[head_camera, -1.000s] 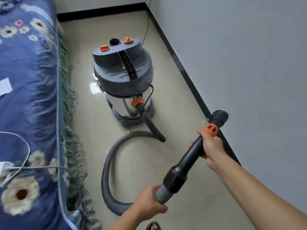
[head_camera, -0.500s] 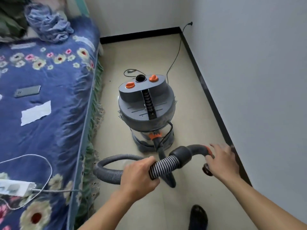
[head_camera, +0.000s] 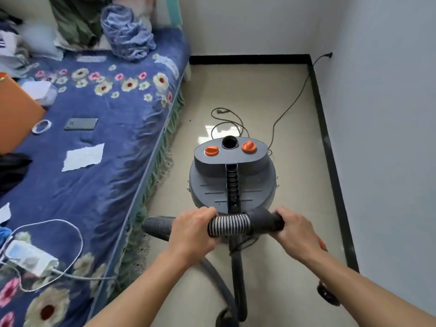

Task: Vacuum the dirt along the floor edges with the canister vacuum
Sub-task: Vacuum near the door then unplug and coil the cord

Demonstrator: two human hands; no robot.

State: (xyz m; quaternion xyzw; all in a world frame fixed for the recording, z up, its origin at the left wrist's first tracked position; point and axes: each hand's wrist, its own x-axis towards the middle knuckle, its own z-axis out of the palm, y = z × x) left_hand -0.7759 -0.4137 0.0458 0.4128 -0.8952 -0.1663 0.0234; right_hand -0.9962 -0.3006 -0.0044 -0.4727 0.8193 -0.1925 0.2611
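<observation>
Hose (head_camera: 230, 225) runs level across the near side of the canister vacuum (head_camera: 232, 180), left hand (head_camera: 192, 232) gripping its ribbed part, right hand (head_camera: 296, 230) clasping its dark cuff (head_camera: 264, 221), the vacuum standing between bed (head_camera: 106, 161) and baseboard (head_camera: 331, 161).

Both arms out front. Left hand (head_camera: 192, 230) wraps the ribbed grey hose (head_camera: 230, 224), right hand (head_camera: 295, 228) probably grips its end.

The person holds the ribbed hose (head_camera: 230, 224) level, just in front of the grey canister vacuum (head_camera: 232, 175). The left hand (head_camera: 191, 232) grips the hose, the right hand (head_camera: 295, 232) its dark cuff (head_camera: 264, 221). The vacuum stands between the flowered bed (head_camera: 113, 161) and the wall.
</observation>
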